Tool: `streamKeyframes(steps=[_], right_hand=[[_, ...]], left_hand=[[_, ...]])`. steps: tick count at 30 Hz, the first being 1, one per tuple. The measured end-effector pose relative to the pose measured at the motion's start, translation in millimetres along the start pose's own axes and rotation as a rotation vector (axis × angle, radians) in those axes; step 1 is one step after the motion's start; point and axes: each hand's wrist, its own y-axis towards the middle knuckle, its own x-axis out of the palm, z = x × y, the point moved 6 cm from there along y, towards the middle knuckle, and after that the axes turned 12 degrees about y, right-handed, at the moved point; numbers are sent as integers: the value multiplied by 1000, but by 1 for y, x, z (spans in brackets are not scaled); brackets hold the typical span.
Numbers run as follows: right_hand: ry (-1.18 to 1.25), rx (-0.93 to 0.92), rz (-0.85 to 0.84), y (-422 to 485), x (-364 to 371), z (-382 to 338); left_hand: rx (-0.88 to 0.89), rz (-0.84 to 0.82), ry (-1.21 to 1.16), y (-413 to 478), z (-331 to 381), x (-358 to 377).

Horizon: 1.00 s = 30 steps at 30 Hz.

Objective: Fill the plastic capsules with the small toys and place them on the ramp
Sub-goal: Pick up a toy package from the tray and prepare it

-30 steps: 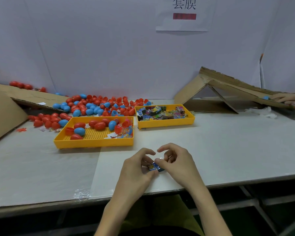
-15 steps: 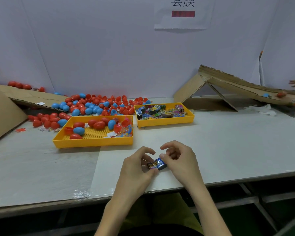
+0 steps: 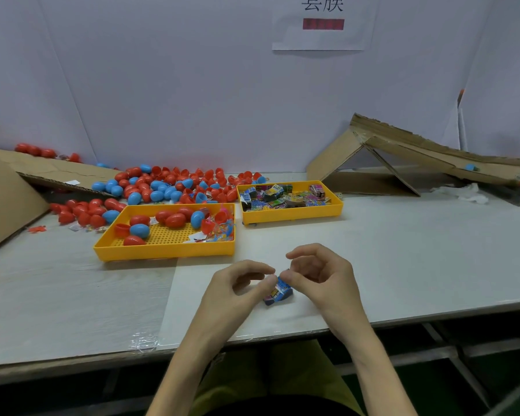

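Fingers [image 3: 268, 280] of the left hand [image 3: 234, 291] and right hand [image 3: 323, 279] pinch one small blue printed toy packet [image 3: 279, 292] near the yellow perforated plastic tray [image 3: 162, 253].

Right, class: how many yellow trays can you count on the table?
2. The left tray sits left of centre with capsules in it. The right tray stands just behind and right of it, full of toys. None looks hidden.
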Motion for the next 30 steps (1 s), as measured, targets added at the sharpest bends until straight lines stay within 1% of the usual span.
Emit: streamKeyframes(steps=[3,7,10,12,14,17,19,30], right_hand=[[-23,-14,-41,0,3,-2],[-8,-26,-38,-1,3,-3],[128,-27,28,0,-1,-4],[196,4,31,0,-1,-4],[148,27,7,0,2,-3],[-30,53,-71,0,11,-1],[-95,75,-113,-1,15,1],[10,61,-110,-2,9,-4]], left_hand=[[32,-11,-15,-2,1,1],[26,-3,-40,-1,-3,-1],[-13,63,-124,0,-8,-3],[-23,81,-147,0,-9,-4],[-13,81,-161,0,-9,-4],[21,88,-197,0,-6,-6],[38,92,-199,-1,-5,-6],[42,65,-212,-1,-2,-5]])
